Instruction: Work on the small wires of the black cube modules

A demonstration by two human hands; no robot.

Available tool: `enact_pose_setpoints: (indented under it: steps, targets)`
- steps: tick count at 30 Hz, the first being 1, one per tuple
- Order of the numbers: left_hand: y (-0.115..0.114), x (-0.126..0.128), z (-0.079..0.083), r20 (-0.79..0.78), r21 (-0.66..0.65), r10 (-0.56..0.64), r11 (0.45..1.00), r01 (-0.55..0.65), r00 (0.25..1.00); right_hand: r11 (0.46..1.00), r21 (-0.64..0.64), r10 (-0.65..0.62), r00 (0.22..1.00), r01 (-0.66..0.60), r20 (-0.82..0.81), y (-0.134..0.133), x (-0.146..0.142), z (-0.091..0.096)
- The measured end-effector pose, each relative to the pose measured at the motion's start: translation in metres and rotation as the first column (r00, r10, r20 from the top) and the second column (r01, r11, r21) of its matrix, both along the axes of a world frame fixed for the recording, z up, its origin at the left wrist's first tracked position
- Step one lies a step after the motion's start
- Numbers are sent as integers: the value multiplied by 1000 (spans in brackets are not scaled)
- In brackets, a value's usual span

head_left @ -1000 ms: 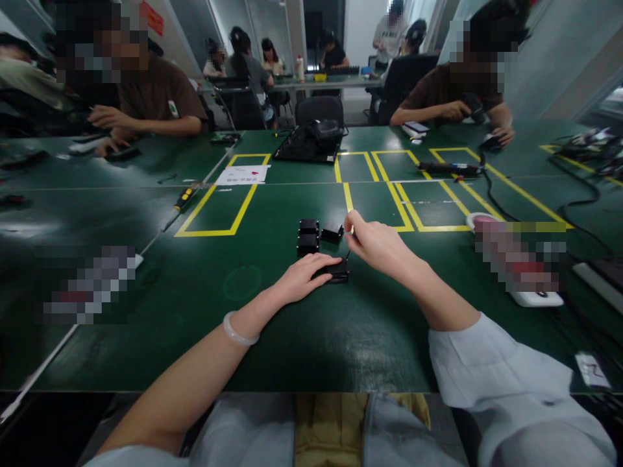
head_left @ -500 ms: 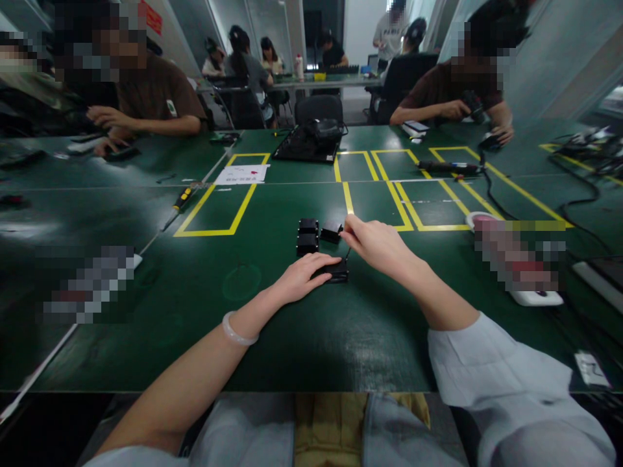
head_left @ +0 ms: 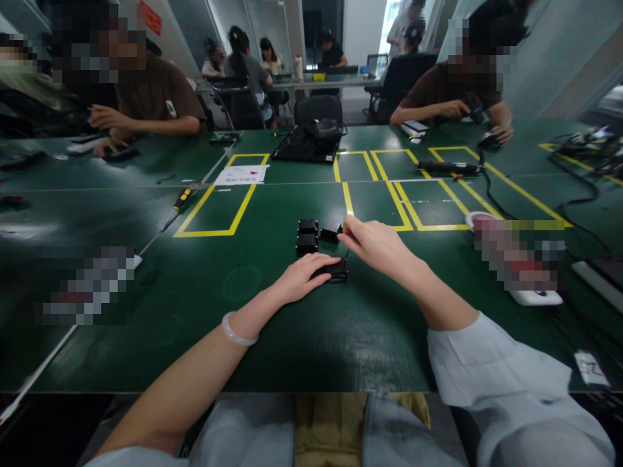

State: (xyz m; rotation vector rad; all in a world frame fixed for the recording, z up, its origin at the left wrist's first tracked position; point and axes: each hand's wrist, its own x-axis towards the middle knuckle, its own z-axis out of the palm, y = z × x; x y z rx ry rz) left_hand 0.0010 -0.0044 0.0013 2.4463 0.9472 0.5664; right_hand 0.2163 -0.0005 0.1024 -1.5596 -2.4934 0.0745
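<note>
While the left hand (head_left: 304, 275) lies flat on a small black box (head_left: 339, 273), the right hand (head_left: 377, 246) pinches a thin tool (head_left: 347, 254) above it.
Left fingers are stretched out, uncurled, covering the box's left part on the green table (head_left: 272, 344); its right end shows beyond the fingertips. Right thumb and forefinger are closed on the tool, its tip pointing down at that end. More black boxes (head_left: 308, 237) sit just behind.
</note>
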Motion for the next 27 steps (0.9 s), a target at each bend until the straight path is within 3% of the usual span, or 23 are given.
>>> enact_pose_setpoints:
  steps: [27]
  targets:
    - [0, -1, 0, -6, 1, 5, 1000, -5, 1000, 1000, 7, -22, 1000, 22, -4, 1, 0, -4]
